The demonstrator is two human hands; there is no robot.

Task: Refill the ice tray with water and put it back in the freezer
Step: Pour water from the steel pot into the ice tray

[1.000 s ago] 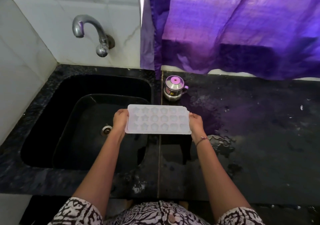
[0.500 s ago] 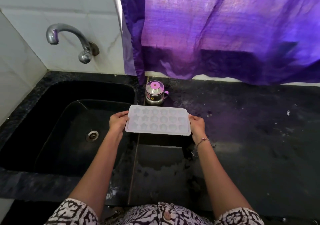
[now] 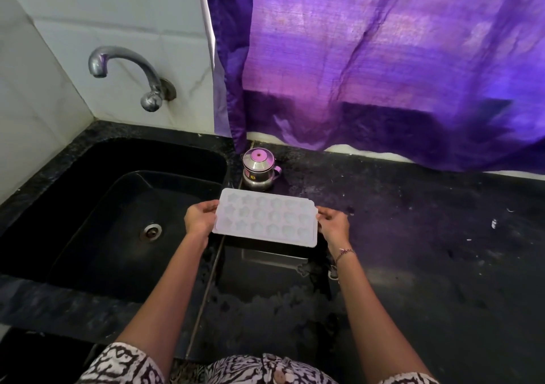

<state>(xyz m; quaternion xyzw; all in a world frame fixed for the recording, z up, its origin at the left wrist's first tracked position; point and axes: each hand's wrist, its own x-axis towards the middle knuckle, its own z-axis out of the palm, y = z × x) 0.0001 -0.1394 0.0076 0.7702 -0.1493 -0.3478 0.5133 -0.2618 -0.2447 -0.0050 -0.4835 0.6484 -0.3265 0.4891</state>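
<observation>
Head view: we see the ice tray (image 3: 267, 221), a pale tray with star-shaped cells, held flat in the air with its open side up. Its long axis runs left to right across the body. We cannot tell from here whether the cells hold water. The left hand (image 3: 198, 220) grips the left short end, fingers curled over the rim. The right hand (image 3: 334, 224), a bracelet (image 3: 345, 252) on its wrist, grips the right short end the same way, so the tray spans the gap between them. It hangs over the black counter (image 3: 413, 236), just to the right of the seam where the sink (image 3: 97, 251) begins, and only its left end reaches toward the basin. A small steel pot with a pink lid (image 3: 259, 168) stands on the counter just behind the tray, near its far long edge but apart from it. The relation we judge the next move to turn on is the tap (image 3: 124, 68): its spout lies up and well to the left of the tray, above the back of the sink, so the left hand is the nearer one. If filling is not yet done, the tray would have to travel leftward and away from the body, along its own long axis, to come under the spout. The freezer is not in view, so we cannot place it relative to the tray.
</observation>
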